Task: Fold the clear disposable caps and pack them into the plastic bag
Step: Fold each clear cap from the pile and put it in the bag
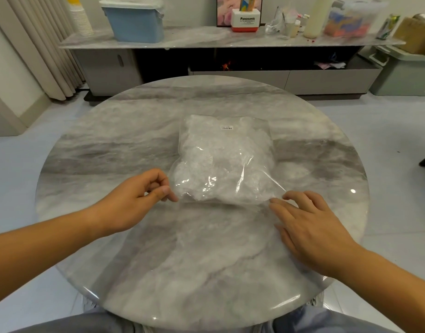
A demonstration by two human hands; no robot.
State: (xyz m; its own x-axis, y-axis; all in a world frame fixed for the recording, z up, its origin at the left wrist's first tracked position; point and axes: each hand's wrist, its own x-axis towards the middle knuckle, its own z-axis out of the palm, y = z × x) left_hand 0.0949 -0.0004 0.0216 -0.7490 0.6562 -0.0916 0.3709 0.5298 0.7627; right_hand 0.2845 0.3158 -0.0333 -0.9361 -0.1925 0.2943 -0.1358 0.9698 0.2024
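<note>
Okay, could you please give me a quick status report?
Left hand pinching plastic bag edge. Right hand open, fingertips at the bag's near corner. Bag full of caps. Table unobstructed.

— What blocks us on the table [134, 140]?
— Only the plastic bag [224, 159] at the middle, with our left hand [137, 198] and right hand [312, 227] at its near corners.
— And open room?
— Bare marble left, right, behind and in front of the bag.
</note>
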